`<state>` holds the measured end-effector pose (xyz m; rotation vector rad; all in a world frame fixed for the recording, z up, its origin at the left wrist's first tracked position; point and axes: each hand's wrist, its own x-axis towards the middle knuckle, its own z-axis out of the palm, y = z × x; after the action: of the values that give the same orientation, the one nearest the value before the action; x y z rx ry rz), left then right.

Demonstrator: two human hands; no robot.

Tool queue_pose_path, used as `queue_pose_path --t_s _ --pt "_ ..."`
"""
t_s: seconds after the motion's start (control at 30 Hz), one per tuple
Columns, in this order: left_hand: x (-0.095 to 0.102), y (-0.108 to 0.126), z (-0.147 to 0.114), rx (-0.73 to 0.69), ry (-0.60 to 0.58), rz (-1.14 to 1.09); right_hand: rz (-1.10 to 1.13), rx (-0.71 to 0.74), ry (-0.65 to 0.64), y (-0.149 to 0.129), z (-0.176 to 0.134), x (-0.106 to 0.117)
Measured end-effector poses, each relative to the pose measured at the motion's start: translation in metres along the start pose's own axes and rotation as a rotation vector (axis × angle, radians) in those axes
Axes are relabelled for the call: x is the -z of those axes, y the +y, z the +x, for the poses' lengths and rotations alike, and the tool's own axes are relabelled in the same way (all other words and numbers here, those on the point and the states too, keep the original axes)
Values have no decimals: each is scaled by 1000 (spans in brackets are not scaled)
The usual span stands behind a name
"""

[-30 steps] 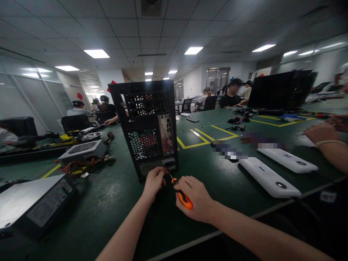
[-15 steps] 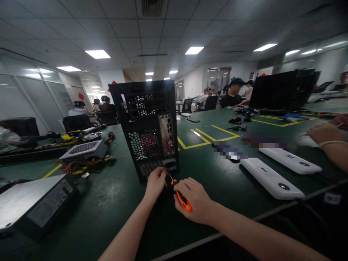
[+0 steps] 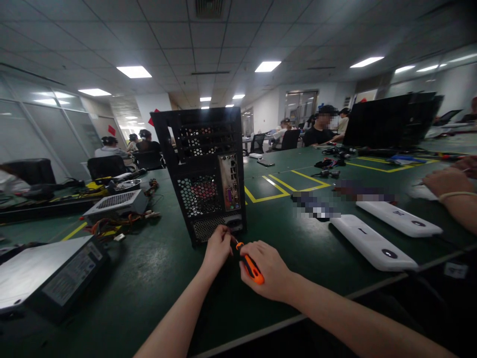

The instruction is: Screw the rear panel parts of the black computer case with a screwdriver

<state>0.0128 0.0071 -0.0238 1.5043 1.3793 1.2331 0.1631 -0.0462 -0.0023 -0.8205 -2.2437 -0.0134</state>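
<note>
A black computer case (image 3: pixel 206 164) stands upright on the green table, its back panel facing me. My right hand (image 3: pixel 266 271) is wrapped round the orange and black handle of a screwdriver (image 3: pixel 254 271), which points up and left toward the case's lower edge. My left hand (image 3: pixel 219 244) is at the bottom of the case, beside the screwdriver's tip. Its thumb and fingers are pinched together; whatever lies between them is too small to make out. The power supply's mesh (image 3: pixel 208 229) shows just above the left hand.
Two power supply units, one near (image 3: pixel 52 278) and one farther (image 3: pixel 115 204) with loose cables, lie on the left. White oblong devices (image 3: pixel 372 243) and a blurred phone-like object (image 3: pixel 315 206) lie right. Another person's hand (image 3: pixel 449 181) is at the right edge. Monitors (image 3: pixel 380 122) stand behind.
My right hand has shifted the screwdriver slightly; less of its shaft shows between the two hands. The left hand has moved a little up and right. The view has shifted slightly.
</note>
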Motion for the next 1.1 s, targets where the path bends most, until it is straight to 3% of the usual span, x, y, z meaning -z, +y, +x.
queue_pose_path --t_s 0.13,0.23,0.4,0.67,1.1 --pt "0 0 -1 -32 -28 27 -58 138 -90 3 1 1" --pt "0 1 -2 -55 -36 16 -70 160 -79 0 3 4" --pt "-2 10 -2 155 -37 -206 -96 127 7 -5 3 7" --pt "-13 28 -2 432 164 -662 -44 189 196 -7 -7 14" --pt "-18 28 -5 382 241 -702 -12 141 225 -7 -7 16"
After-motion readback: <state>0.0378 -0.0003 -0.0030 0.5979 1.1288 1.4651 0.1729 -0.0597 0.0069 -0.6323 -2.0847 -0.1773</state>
